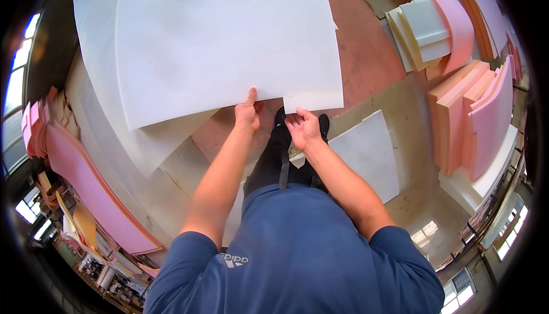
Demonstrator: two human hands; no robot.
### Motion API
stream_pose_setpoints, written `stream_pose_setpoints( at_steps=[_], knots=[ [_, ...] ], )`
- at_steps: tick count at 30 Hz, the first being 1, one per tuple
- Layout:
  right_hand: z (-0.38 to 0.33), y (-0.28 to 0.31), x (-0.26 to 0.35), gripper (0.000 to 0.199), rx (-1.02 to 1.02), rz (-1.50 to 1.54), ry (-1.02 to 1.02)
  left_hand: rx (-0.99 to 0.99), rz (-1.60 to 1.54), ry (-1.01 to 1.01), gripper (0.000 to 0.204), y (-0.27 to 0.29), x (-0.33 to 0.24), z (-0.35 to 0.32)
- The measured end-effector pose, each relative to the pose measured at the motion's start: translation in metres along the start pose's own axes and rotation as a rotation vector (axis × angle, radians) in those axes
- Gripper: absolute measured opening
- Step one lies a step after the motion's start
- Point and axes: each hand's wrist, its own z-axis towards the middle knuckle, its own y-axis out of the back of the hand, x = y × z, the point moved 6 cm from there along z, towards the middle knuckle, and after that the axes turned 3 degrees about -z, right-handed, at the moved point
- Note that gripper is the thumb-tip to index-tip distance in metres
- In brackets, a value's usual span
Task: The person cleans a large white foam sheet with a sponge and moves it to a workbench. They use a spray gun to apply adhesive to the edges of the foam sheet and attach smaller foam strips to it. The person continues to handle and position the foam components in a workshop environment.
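Note:
A large white foam-like sheet (229,34) spreads out in front of me. My left hand (248,113) grips its near edge, thumb flat on top and fingers underneath. To the right of it, my right hand (303,126) pinches the near edge of a small white rectangular piece (313,101) at the sheet's near right corner. Whether this piece is joined to the sheet or lies over it, I cannot tell. The fingertips of both hands are partly hidden under the material.
On the right stand stacked pink foam slabs (457,120), with curved pink and white sheets (432,28) behind them. A white sheet (366,154) lies on the floor right of my legs. A long pink sheet (91,182) leans at the left. Reddish board (360,45) lies beneath the large sheet.

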Motion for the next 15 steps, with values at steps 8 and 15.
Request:
stream_pose_setpoints(
  at_steps=[8,15],
  knots=[
    [0.028,-0.036,0.016,0.056,-0.040,0.084,-0.021,-0.052,0.070,-0.079,0.035,-0.004,0.000,-0.003],
    [-0.001,-0.015,0.036,0.055,-0.157,0.043,0.083,-0.045,0.051,-0.039,0.036,0.007,0.002,0.006]
  ],
)
